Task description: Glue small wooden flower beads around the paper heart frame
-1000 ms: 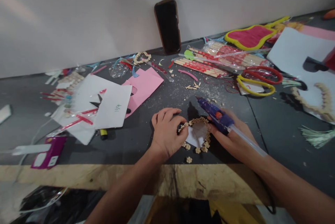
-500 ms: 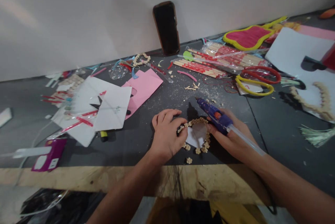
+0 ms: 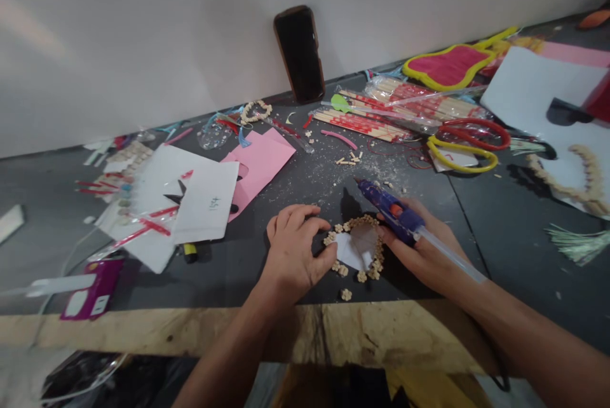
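A ring of small wooden flower-shaped pieces [image 3: 378, 260] lies around a white paper [image 3: 347, 252] near the table's front edge. My left hand [image 3: 291, 255] rests at the ring's left side, fingers curved and thumb apart, with nothing visible between them. The thumb tip is close to the paper's left edge; I cannot tell if it touches. In my right hand [image 3: 431, 249] is a blue hot glue gun [image 3: 393, 211] with a clear glue stick in its back. Its nozzle points up and left, beyond the ring. One loose flower piece [image 3: 345, 295] sits in front of the ring.
Red-and-yellow scissors [image 3: 464, 163] and bundled sticks [image 3: 366, 125] lie behind on the right. A phone [image 3: 300, 52] leans against the wall. Pink paper [image 3: 262, 157], white cards [image 3: 204, 204] and a purple box [image 3: 98, 293] are on the left. A curved wooden piece [image 3: 588, 185] lies far right.
My left hand has drawn back slightly to the left from the ring, its thumb and fingers now farther from the flower pieces. The right hand and glue gun have hardly moved.
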{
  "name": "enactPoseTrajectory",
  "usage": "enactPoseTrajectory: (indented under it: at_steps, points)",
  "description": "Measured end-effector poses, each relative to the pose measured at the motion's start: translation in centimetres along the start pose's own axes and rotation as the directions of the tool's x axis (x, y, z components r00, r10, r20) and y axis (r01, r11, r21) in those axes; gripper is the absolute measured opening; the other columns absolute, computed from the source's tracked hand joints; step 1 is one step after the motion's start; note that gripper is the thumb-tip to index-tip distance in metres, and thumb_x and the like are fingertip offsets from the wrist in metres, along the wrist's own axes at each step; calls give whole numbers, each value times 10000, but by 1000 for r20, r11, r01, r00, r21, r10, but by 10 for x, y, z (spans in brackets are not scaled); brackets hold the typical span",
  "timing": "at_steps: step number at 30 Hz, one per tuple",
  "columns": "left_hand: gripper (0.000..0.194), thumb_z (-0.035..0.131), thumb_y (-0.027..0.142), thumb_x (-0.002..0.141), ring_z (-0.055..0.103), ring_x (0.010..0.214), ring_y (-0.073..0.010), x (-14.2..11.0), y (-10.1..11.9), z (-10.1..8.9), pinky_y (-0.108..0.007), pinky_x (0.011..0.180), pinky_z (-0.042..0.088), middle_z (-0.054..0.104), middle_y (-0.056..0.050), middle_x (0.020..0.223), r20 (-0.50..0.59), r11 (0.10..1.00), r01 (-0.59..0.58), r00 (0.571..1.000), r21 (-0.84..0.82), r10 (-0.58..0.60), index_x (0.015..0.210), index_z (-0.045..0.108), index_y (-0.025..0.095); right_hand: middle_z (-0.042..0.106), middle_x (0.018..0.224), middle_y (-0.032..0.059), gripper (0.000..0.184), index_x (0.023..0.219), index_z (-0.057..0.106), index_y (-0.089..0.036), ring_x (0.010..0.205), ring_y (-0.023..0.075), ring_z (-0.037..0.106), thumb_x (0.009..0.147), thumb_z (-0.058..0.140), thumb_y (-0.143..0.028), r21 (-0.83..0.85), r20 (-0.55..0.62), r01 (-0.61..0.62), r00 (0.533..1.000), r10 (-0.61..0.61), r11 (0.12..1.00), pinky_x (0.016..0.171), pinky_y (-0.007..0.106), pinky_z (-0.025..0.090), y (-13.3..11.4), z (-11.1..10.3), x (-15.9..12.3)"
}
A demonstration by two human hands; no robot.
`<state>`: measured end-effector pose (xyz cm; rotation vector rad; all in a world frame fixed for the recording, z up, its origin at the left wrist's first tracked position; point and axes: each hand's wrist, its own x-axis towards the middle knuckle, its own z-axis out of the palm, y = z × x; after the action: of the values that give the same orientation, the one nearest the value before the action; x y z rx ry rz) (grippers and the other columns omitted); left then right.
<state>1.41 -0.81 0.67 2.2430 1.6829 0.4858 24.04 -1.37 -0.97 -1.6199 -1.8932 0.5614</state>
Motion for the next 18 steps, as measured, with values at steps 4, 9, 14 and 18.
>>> enactPoseTrajectory:
  at_steps: [4,9,14,18]
  points:
    - [117,664,241,754,518,1199,-282,0,1,1,-510,1016,342,653,-47,1170,25,1000,19,999,19,-20,868,689,237,703,1049,107,348,1136,574,-212,905,268,692,839,529,-388,-11,-6,11,1000,-11,1000,759,377,545,0,1,0]
    - [84,652,228,774,531,1185,-267,2,4,2,-496,1015,338,664,-34,1145,48,999,37,998,3,-38,845,694,241,704,1043,116,355,1127,580,-199,897,269,695,838,522,-396,-29,-6,14,1000,-14,999,747,371,547,1,1,1]
    - [93,634,208,785,538,1174,-258,5,2,1,-494,1017,334,673,-25,1116,28,997,73,997,3,-73,844,696,243,707,1022,108,301,1079,576,-210,879,255,697,841,512,-383,-19,-3,32,999,-32,999,735,358,548,1,0,1]
    - [85,627,218,803,530,1186,-252,7,1,2,-490,1024,329,669,-16,1131,18,997,81,997,-2,-81,844,695,248,707,1004,98,305,1098,562,-214,870,250,696,847,514,-381,-24,-3,32,999,-32,999,722,351,549,1,0,1]
